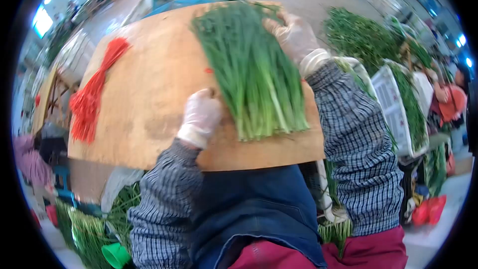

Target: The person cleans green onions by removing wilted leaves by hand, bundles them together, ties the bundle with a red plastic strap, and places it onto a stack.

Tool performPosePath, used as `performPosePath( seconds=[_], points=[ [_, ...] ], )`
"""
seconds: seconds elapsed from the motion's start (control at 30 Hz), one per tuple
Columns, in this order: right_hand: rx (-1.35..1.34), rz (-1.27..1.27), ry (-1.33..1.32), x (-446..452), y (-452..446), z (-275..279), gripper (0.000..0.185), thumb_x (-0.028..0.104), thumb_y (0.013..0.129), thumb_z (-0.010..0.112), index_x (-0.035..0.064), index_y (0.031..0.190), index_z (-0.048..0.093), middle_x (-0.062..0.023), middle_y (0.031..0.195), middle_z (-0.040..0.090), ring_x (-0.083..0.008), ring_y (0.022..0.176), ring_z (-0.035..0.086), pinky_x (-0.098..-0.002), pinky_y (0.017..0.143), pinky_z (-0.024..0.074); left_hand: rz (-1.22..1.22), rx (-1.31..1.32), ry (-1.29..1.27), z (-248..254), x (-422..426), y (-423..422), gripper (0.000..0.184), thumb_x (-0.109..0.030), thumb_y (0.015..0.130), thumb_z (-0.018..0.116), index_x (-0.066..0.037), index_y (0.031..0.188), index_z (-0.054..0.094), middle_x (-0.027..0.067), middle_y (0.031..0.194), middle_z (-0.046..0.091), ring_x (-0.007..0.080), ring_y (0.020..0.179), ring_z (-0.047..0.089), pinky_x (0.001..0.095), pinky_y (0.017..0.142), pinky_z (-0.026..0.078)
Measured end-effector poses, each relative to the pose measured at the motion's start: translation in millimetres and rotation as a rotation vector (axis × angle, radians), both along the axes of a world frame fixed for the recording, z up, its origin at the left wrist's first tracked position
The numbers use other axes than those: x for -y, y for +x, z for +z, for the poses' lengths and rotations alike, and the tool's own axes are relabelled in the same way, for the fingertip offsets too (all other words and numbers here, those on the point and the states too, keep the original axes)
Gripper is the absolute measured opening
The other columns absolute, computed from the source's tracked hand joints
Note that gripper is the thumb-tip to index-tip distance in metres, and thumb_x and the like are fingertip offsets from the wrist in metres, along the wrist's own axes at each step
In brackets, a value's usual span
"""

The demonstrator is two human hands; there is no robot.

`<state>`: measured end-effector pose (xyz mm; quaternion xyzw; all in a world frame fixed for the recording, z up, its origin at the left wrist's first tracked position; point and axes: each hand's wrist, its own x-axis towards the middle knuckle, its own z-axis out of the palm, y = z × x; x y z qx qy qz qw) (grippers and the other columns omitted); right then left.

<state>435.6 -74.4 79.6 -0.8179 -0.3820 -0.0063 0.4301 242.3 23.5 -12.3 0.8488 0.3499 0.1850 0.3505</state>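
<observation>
A flat bunch of chives [254, 74] lies on the wooden board [154, 79], with its dark leaf tips at the far side and its pale cut ends towards me. My right hand [294, 35], in a thin clear glove, touches the leafy right edge near the tips, fingers apart. Beside the lower left of the bunch is my gloved left hand [201, 114], its fingers curled; whatever they may hold is hidden. A bundle of red ties [99, 89] lies at the board's left side. One small red piece [208, 70] is left of the bunch.
A large heap of greens [363, 40] is at the right, near a white crate [398, 104] of greens. More greens and a green cup [116, 255] are at lower left. A co-worker in an orange top [452, 102] is at far right; a purple sleeve [32, 159] shows at left.
</observation>
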Motion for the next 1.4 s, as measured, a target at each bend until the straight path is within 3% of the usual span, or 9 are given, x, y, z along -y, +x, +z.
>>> performPosePath(
  seconds=[0.07,0.23,0.37,0.57,0.77,0.87,1.07,1.23,1.4],
  points=[
    [-0.059,-0.003,0.156,49,13,20,0.047,0.032,0.082,0.059,-0.0041,0.112,0.054,-0.0170,0.100,0.061,-0.0231,0.095,0.057,-0.0307,0.084,0.0434,-0.026,0.017,-0.101,-9,-8,-4,0.028,-0.006,0.080,0.046,0.005,0.103,0.057,0.0095,0.076,0.061,0.0136,0.063,0.057,0.0245,0.055,0.047],
    [-0.255,-0.182,0.489,213,48,29,0.033,0.018,0.085,0.053,-0.0040,0.108,0.055,-0.0106,0.088,0.063,-0.0155,0.078,0.061,-0.0265,0.068,0.0486,0.101,0.270,-0.147,17,27,-32,0.017,-0.006,0.083,0.050,0.002,0.092,0.061,0.0065,0.068,0.059,0.0080,0.056,0.053,0.0212,0.050,0.042],
    [-0.400,-0.560,0.405,340,49,-17,0.028,0.019,0.085,0.055,-0.0035,0.102,0.058,-0.0095,0.085,0.063,-0.0159,0.073,0.061,-0.0257,0.062,0.0492,-0.038,0.332,-0.214,24,71,-53,0.015,-0.001,0.083,0.049,0.001,0.089,0.062,0.0028,0.063,0.056,0.0053,0.051,0.047,0.0182,0.046,0.038],
    [-0.579,-0.918,0.285,448,15,-112,0.024,0.014,0.086,0.051,-0.0011,0.103,0.056,-0.0066,0.081,0.063,-0.0129,0.067,0.061,-0.0222,0.053,0.0462,-0.304,0.055,-0.497,15,144,-42,0.015,0.003,0.080,0.051,0.002,0.089,0.063,0.0035,0.062,0.058,0.0061,0.053,0.051,0.0177,0.049,0.040],
    [-0.822,-0.640,0.225,397,3,-159,0.029,0.010,0.081,0.057,-0.0053,0.105,0.055,-0.0105,0.082,0.063,-0.0139,0.065,0.062,-0.0210,0.048,0.0461,-0.634,0.018,-0.376,-4,168,-23,0.017,0.002,0.081,0.050,0.004,0.094,0.062,0.0050,0.066,0.060,0.0062,0.055,0.051,0.0177,0.050,0.041],
    [-0.827,-0.587,0.272,385,12,-165,0.027,0.008,0.083,0.054,-0.0060,0.107,0.054,-0.0117,0.086,0.063,-0.0140,0.067,0.062,-0.0204,0.048,0.0465,-0.666,-0.094,-0.405,-8,173,-19,0.018,0.006,0.074,0.054,0.001,0.089,0.063,0.0091,0.069,0.061,0.0142,0.059,0.060,0.0234,0.055,0.047],
    [-0.781,-0.712,0.247,398,39,-171,0.025,0.008,0.083,0.054,-0.0035,0.106,0.055,-0.0091,0.086,0.063,-0.0122,0.065,0.061,-0.0205,0.048,0.0435,-0.790,-0.065,-0.302,-14,184,-7,0.020,0.004,0.071,0.056,-0.001,0.089,0.064,0.0085,0.064,0.060,0.0178,0.056,0.060,0.0250,0.053,0.047],
    [-0.523,-0.757,0.247,369,107,-162,0.031,0.014,0.079,0.060,-0.0035,0.105,0.057,-0.0093,0.085,0.063,-0.0137,0.067,0.060,-0.0243,0.060,0.0473,-0.727,0.059,0.029,-2,164,-5,0.019,-0.002,0.063,0.062,-0.003,0.082,0.065,0.0075,0.063,0.060,0.0207,0.050,0.057,0.0287,0.048,0.044],
    [-0.037,-0.767,-0.071,305,217,-180,0.050,0.029,0.070,0.069,-0.0028,0.107,0.056,-0.0189,0.095,0.061,-0.0290,0.087,0.059,-0.0340,0.077,0.0465,-0.378,-0.004,0.016,6,128,-35,0.010,-0.004,0.078,0.055,-0.002,0.083,0.063,0.0080,0.066,0.061,0.0178,0.056,0.057,0.0291,0.055,0.045]
  ],
)
